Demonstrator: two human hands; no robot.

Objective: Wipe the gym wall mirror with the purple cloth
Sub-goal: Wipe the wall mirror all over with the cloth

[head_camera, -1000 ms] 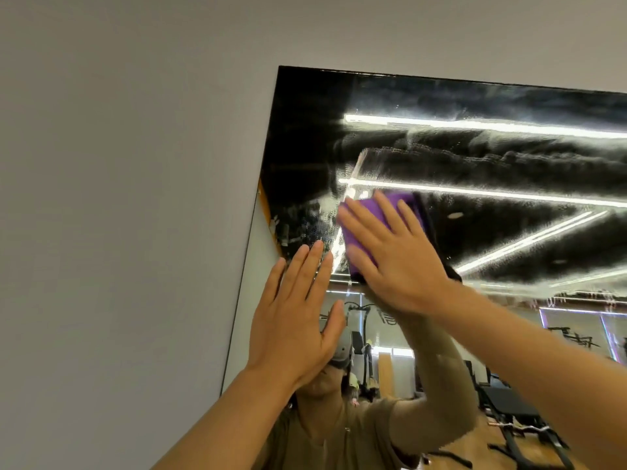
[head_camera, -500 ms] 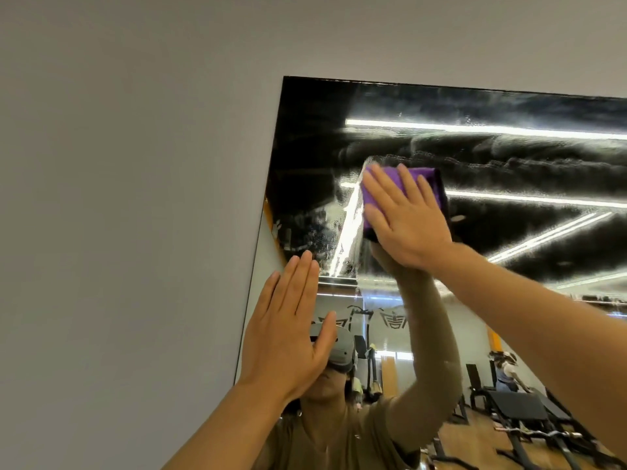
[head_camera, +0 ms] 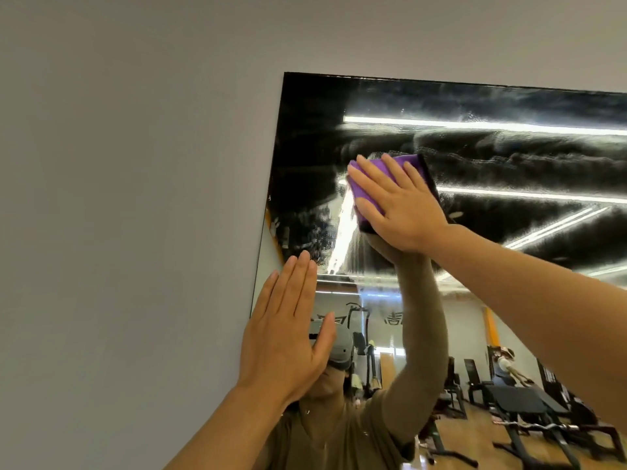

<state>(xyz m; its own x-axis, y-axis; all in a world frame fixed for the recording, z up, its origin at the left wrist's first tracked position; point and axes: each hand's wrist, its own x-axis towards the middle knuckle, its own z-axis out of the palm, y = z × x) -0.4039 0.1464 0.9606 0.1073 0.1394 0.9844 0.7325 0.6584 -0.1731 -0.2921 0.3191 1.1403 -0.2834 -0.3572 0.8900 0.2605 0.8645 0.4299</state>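
The wall mirror (head_camera: pixel 509 157) fills the right of the view, its top left corner high up and its upper part streaked with wet smears. My right hand (head_camera: pixel 397 205) presses the folded purple cloth (head_camera: pixel 364 195) flat against the glass near that corner, fingers straight and spread. My left hand (head_camera: pixel 288 330) rests flat against the mirror's left edge lower down, fingers straight and together, holding nothing.
A plain grey wall (head_camera: pixel 135 198) surrounds the mirror to the left and above. The lower glass reflects a gym floor with black benches (head_camera: pixel 522 401) and another person (head_camera: pixel 505 368) far back.
My right hand has slid the cloth upward over the glass. My left hand has stayed flat at the mirror's left edge. The view has tilted slightly.
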